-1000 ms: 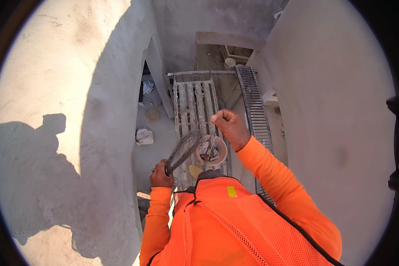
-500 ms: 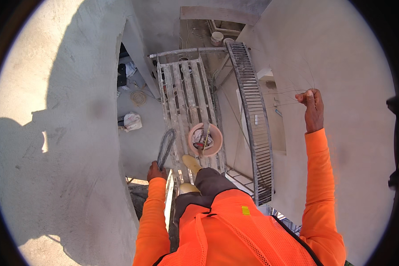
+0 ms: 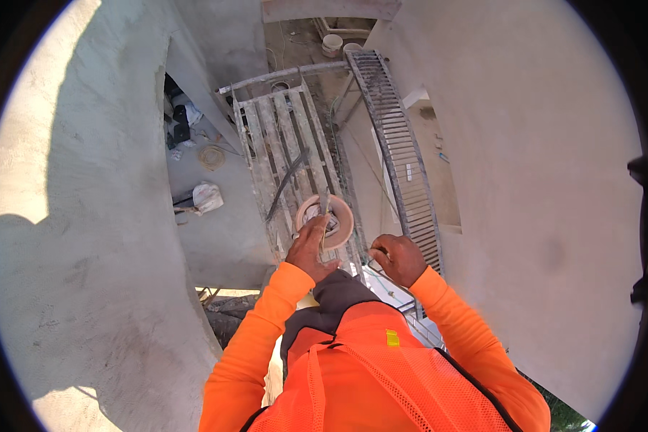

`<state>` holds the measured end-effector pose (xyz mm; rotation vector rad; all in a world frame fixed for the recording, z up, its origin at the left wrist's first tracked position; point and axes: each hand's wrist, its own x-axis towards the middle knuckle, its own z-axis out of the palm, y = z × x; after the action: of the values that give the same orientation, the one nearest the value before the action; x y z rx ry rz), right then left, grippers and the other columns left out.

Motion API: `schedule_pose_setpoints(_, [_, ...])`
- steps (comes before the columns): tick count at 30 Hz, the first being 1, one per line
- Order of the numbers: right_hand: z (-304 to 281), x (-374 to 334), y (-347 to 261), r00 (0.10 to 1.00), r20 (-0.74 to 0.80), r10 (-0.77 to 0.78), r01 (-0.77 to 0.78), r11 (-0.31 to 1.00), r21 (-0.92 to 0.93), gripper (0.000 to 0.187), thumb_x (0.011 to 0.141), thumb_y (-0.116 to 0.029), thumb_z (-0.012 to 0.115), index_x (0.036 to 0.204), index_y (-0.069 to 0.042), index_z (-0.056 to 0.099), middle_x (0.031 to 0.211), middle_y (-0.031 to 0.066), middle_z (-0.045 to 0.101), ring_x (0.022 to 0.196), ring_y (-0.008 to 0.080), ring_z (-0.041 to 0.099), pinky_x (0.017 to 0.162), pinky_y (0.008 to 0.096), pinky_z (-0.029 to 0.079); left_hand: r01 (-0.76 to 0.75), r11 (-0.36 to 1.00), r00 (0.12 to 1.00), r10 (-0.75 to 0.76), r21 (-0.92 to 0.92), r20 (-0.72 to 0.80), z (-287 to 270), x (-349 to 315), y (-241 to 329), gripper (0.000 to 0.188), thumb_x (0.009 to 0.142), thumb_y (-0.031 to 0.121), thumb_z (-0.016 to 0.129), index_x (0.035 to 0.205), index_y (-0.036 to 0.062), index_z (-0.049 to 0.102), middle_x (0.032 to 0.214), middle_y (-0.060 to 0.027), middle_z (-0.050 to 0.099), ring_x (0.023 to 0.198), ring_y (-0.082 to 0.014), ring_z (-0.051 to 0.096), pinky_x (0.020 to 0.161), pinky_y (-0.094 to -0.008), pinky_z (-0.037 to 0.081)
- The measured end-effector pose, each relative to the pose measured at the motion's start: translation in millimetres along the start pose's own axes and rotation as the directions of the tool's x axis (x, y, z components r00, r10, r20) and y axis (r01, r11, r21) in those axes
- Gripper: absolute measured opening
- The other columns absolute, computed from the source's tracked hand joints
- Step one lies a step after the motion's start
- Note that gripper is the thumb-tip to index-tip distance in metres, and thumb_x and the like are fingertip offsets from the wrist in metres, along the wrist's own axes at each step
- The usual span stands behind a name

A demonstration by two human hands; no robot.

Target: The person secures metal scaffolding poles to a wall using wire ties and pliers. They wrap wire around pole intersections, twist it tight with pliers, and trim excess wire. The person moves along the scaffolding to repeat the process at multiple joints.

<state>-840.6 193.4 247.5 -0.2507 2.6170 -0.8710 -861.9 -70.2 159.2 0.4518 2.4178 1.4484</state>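
Observation:
My left hand (image 3: 311,248) is over the near rim of a pinkish round tub (image 3: 346,234), with thumb and fingers apart and nothing visible in them. Inside the tub are pale cloth-like or bag-like contents, hard to make out. A dark, slim bundle of wire (image 3: 288,183) shows over the planks (image 3: 270,119) beyond the tub, apart from my hand; I cannot tell whether it rests on them. To the right, my right hand (image 3: 398,259) is closed, its fingers curled together. Whatever thin wire it may hold cannot be seen.
The planks form a raised platform. A slatted ladder-like frame (image 3: 399,137) stands along its right. Plastered walls rise at left (image 3: 108,180) and right (image 3: 525,180). Below lie a coiled hose or rope (image 3: 212,158), a pale sack (image 3: 207,198) and buckets (image 3: 332,45).
My left hand has left the wire bundle and moved right to the tub. The bundle is now farther out over the planks. My right hand has come down and inward from the right wall.

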Motion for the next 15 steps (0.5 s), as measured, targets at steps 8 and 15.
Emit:
schedule_pose_setpoints(8, [-5,14,-108,0.851,0.170,-0.498,0.466,0.863,0.196,0.017,0.099,-0.022,0.070,0.102,-0.005,0.072,0.088,0.0131,0.066,0.084,0.0362,0.066,0.074,0.0473,0.053,-0.103,0.982,0.950,0.050,-0.157,-0.307,-29,-94,87,0.021,0.100,0.014,0.070,0.116,-0.0001,0.070,0.094,-0.0175,0.070,0.083,-0.0373,0.069,0.075,-0.0432,0.055])
schedule_pose_setpoints(15, [-52,4,-173,0.625,0.248,-0.741,0.611,0.661,0.436,0.034,0.108,-0.034,0.059,0.106,-0.003,0.074,0.088,0.0127,0.061,0.080,0.0336,0.064,0.070,0.0464,0.050,-0.018,0.996,0.923,-0.017,-0.087,-0.384,-87,-172,137,0.014,0.098,0.008,0.071,0.109,0.0008,0.075,0.080,-0.0130,0.067,0.068,-0.0275,0.063,0.062,-0.0361,0.050])
